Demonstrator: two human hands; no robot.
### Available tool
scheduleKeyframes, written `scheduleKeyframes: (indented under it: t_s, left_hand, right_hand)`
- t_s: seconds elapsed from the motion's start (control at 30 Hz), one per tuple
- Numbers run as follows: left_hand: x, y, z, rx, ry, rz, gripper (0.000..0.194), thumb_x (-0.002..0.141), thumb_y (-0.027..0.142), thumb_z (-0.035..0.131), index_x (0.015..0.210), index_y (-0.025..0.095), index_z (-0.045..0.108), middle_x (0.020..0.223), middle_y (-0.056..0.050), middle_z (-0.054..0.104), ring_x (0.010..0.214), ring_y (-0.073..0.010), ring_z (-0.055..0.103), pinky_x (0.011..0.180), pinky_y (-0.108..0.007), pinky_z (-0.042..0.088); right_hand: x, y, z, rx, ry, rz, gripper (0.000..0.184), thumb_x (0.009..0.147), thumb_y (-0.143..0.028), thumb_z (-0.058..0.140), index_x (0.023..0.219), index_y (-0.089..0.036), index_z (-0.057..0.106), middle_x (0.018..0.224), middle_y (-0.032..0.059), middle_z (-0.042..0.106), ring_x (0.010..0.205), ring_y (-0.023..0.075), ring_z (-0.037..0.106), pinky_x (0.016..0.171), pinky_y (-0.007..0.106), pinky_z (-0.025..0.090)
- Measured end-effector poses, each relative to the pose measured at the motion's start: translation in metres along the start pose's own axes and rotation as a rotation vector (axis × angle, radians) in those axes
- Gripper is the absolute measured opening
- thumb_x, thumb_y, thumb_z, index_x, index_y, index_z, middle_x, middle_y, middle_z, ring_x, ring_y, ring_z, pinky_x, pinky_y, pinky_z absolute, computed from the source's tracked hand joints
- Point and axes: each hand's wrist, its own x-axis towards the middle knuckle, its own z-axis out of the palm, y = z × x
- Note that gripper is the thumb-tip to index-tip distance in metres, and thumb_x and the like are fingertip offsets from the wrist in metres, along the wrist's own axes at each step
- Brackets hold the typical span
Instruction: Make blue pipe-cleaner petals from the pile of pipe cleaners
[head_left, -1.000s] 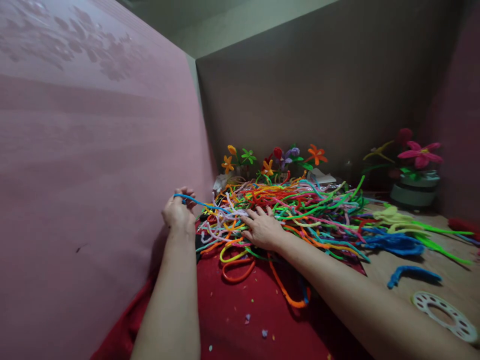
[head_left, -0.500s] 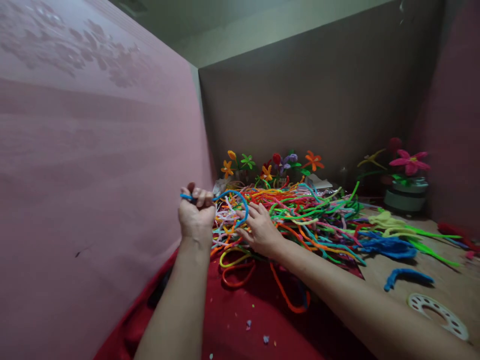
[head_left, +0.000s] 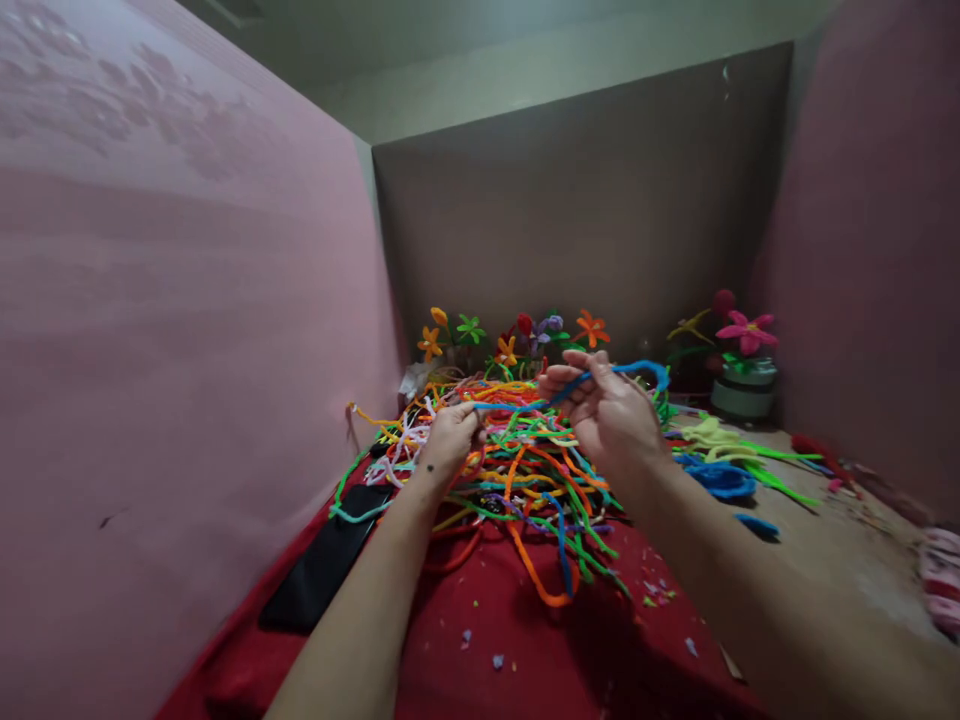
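A blue pipe cleaner [head_left: 517,407] stretches between my two hands above the heap. My left hand [head_left: 452,440] pinches one end of it, thumb and fingers closed. My right hand [head_left: 609,405] is raised, palm partly turned up, with the pipe cleaner gripped between thumb and fingers; its far part curls in a loop beyond the hand. Beneath both hands lies a tangled pile of colourful pipe cleaners [head_left: 525,480] in orange, green, white, pink and other colours.
Pipe-cleaner flowers [head_left: 506,350] stand behind the pile, and a pink flower [head_left: 746,332] rises from a pale pot [head_left: 742,392]. A black phone [head_left: 319,565] lies on the red cloth [head_left: 450,680] among scraps. Blue bundled pipe cleaners [head_left: 720,478] rest at right. Pink panel [head_left: 187,350] borders the left.
My left hand has moved right and down from the left panel. My right hand has risen off the pile and now grips the blue pipe cleaner. The view has shifted, showing the phone.
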Motion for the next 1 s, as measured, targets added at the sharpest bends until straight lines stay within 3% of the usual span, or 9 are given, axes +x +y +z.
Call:
scheduleKeyframes:
  t_s: [0.13, 0.33, 0.5, 0.63, 0.73, 0.87, 1.0]
  left_hand:
    - [-0.004, 0.008, -0.010, 0.260, -0.119, 0.124, 0.005, 0.066, 0.021, 0.061, 0.064, 0.019, 0.065, 0.050, 0.004, 0.049, 0.050, -0.0084, 0.038, 0.053, -0.022, 0.025]
    - [-0.013, 0.018, 0.007, 0.771, -0.370, 0.408, 0.016, 0.075, 0.020, 0.051, 0.061, 0.019, 0.060, 0.052, 0.003, 0.045, 0.050, -0.0090, 0.033, 0.052, -0.024, 0.021]
    - [-0.018, 0.024, 0.009, 0.742, -0.486, 0.396, 0.023, 0.080, 0.028, 0.048, 0.069, 0.019, 0.067, 0.053, 0.002, 0.049, 0.050, -0.0089, 0.037, 0.052, -0.021, 0.027]
    - [-0.019, 0.031, 0.001, 0.422, -0.608, 0.144, 0.028, 0.080, 0.038, 0.050, 0.079, 0.018, 0.070, 0.051, 0.003, 0.048, 0.046, -0.0078, 0.038, 0.046, -0.019, 0.027]
    - [-0.019, 0.034, -0.003, 0.197, -0.483, 0.021, 0.029, 0.081, 0.038, 0.051, 0.076, 0.016, 0.069, 0.044, 0.004, 0.044, 0.042, -0.0069, 0.037, 0.045, -0.019, 0.030]
    - [-0.015, 0.028, 0.000, -0.059, -0.145, 0.078, 0.018, 0.073, 0.026, 0.063, 0.059, 0.013, 0.064, 0.050, 0.001, 0.056, 0.049, -0.0075, 0.048, 0.051, -0.018, 0.038]
    - [-0.008, 0.018, 0.007, -0.496, 0.100, 0.022, 0.009, 0.064, 0.018, 0.071, 0.068, 0.013, 0.066, 0.059, 0.000, 0.063, 0.054, -0.0092, 0.056, 0.054, -0.019, 0.044]
  right_hand:
    - [0.010, -0.035, -0.025, 0.030, 0.116, 0.047, 0.029, 0.092, -0.026, 0.037, 0.082, -0.010, 0.058, 0.038, -0.0043, 0.045, 0.035, 0.0089, 0.043, 0.040, 0.021, 0.038]
    - [0.012, -0.057, -0.047, 0.032, 0.204, -0.012, 0.030, 0.093, -0.024, 0.035, 0.076, -0.010, 0.056, 0.030, -0.0097, 0.027, 0.027, 0.0051, 0.020, 0.032, 0.018, 0.020]
    - [0.012, -0.059, -0.055, 0.086, 0.221, 0.034, 0.031, 0.094, -0.027, 0.034, 0.074, -0.013, 0.053, 0.031, -0.0105, 0.025, 0.027, 0.0049, 0.018, 0.032, 0.018, 0.017]
    - [0.014, -0.061, -0.063, 0.120, 0.206, 0.116, 0.038, 0.095, -0.032, 0.027, 0.076, -0.012, 0.052, 0.033, -0.0098, 0.026, 0.028, 0.0056, 0.022, 0.033, 0.018, 0.020]
    - [0.013, -0.062, -0.070, 0.171, 0.237, 0.197, 0.045, 0.095, -0.038, 0.020, 0.078, -0.011, 0.052, 0.036, -0.0089, 0.027, 0.029, 0.0062, 0.026, 0.034, 0.019, 0.025]
    - [0.008, -0.058, -0.076, 0.220, 0.287, 0.304, 0.047, 0.095, -0.039, 0.017, 0.078, -0.011, 0.051, 0.038, -0.0090, 0.026, 0.030, 0.0064, 0.026, 0.033, 0.019, 0.024]
    - [0.003, -0.047, -0.077, 0.233, 0.305, 0.329, 0.041, 0.095, -0.033, 0.022, 0.077, -0.011, 0.051, 0.038, -0.0095, 0.025, 0.029, 0.0052, 0.023, 0.033, 0.018, 0.022]
